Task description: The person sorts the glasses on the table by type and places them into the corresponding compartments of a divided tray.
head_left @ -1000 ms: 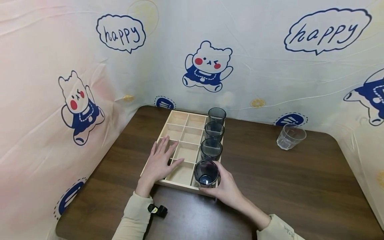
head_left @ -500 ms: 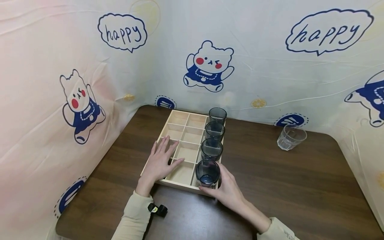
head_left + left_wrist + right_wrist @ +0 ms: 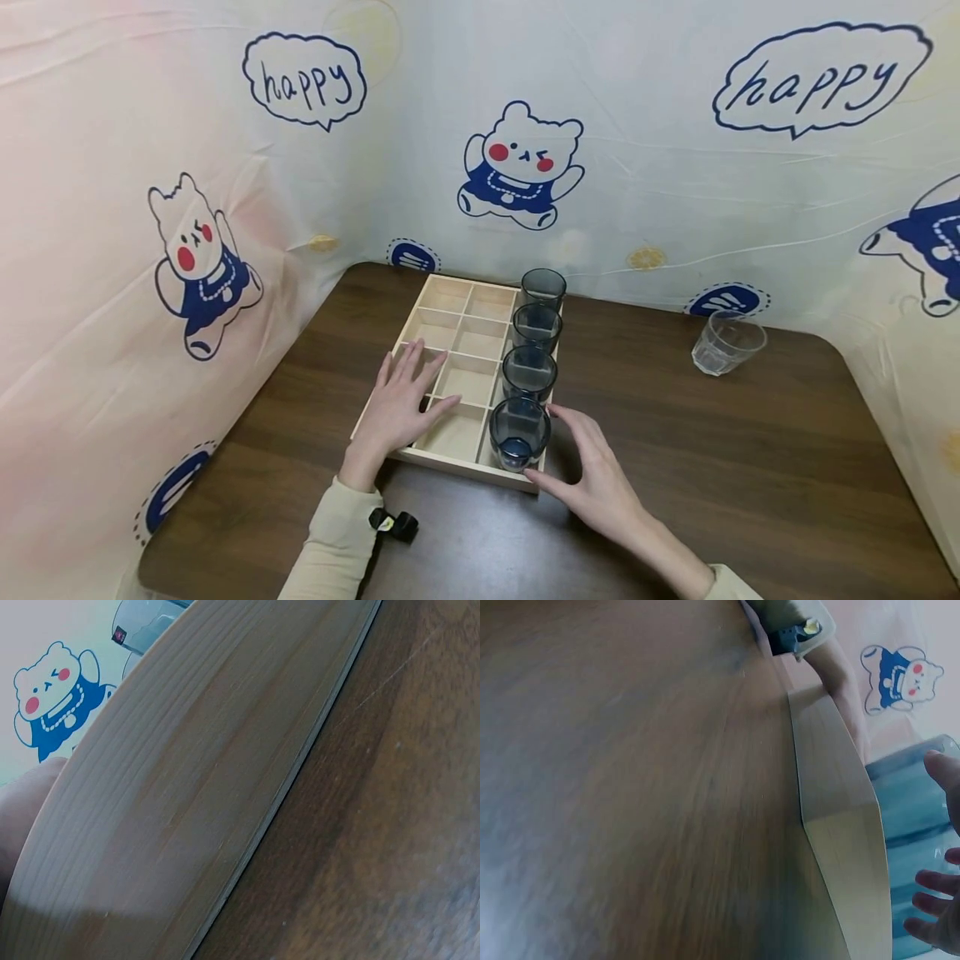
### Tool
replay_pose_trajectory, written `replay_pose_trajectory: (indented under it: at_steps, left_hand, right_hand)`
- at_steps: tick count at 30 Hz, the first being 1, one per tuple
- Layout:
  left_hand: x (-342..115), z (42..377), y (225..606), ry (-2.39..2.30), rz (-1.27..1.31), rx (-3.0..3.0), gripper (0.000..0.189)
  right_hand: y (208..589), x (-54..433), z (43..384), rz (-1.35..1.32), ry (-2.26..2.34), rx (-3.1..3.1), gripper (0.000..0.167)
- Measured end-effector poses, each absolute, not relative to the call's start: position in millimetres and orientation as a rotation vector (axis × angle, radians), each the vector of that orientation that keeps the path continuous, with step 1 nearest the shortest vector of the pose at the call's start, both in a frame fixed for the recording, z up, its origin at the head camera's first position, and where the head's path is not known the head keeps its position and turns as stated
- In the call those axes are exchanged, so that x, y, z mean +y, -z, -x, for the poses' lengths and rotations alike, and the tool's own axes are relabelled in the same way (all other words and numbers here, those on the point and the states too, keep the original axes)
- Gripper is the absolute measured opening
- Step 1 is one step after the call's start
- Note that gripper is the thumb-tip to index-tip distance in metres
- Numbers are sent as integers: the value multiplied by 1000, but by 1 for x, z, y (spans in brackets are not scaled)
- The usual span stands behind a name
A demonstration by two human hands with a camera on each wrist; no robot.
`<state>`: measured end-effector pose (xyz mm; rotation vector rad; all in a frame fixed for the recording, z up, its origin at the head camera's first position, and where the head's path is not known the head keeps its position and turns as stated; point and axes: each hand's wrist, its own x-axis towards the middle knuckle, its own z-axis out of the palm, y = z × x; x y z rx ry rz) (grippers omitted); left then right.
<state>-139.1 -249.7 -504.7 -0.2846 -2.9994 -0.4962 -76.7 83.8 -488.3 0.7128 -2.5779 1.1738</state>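
A pale wooden box [image 3: 468, 472] with a grid of compartments lies on the table. Its right-hand column holds several dark tinted drinking glasses [image 3: 529, 373], upright in a row. My left hand [image 3: 396, 410] rests over the box's left side with fingers spread. In the left wrist view, the box's outer wall [image 3: 187, 772] fills much of the picture. Beside the nearest tinted glass [image 3: 519, 429], my right hand [image 3: 600, 479] holds nothing; its thumb and fingers are parted around the box's near right corner. The right wrist view shows those fingers [image 3: 934, 883] spread beside the bluish-looking glasses [image 3: 911, 806].
A clear glass tumbler [image 3: 726, 343] sits, looking tilted, at the back right of the brown table [image 3: 675, 433]. Patterned cloth [image 3: 637, 150] hangs behind and along the sides. A small black device [image 3: 395, 526] is at the left sleeve.
My right hand has let go of the nearest tinted glass and drawn back to the right. That glass now sits in the front right compartment. The left hand stays in place.
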Motion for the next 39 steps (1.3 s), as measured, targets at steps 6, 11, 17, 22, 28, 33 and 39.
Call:
replay_pose_trajectory:
  at_steps: [6, 11, 17, 22, 28, 33, 39]
  left_hand:
    - [-250, 139, 504, 510, 283, -3005, 84]
    - [-249, 139, 503, 507, 285, -3011, 84]
    - [-248, 140, 501, 494, 285, -3010, 84]
    - [-248, 139, 501, 507, 283, -3015, 84]
    - [-248, 139, 502, 499, 280, -3011, 84]
    - [-248, 139, 502, 495, 279, -3009, 84]
    - [-249, 139, 503, 499, 282, -3006, 84]
  right_hand:
    - [491, 97, 81, -731, -1069, -2550, 97]
    - [497, 113, 87, -745, -895, -2517, 100]
    - [505, 134, 93, -732, -766, -2531, 93]
    - [509, 151, 96, -674, -660, -2600, 96]
    - [506, 178, 108, -598, -563, -2584, 88]
    - [501, 200, 118, -533, -537, -2561, 90]
    - [505, 219, 122, -474, -504, -2556, 95]
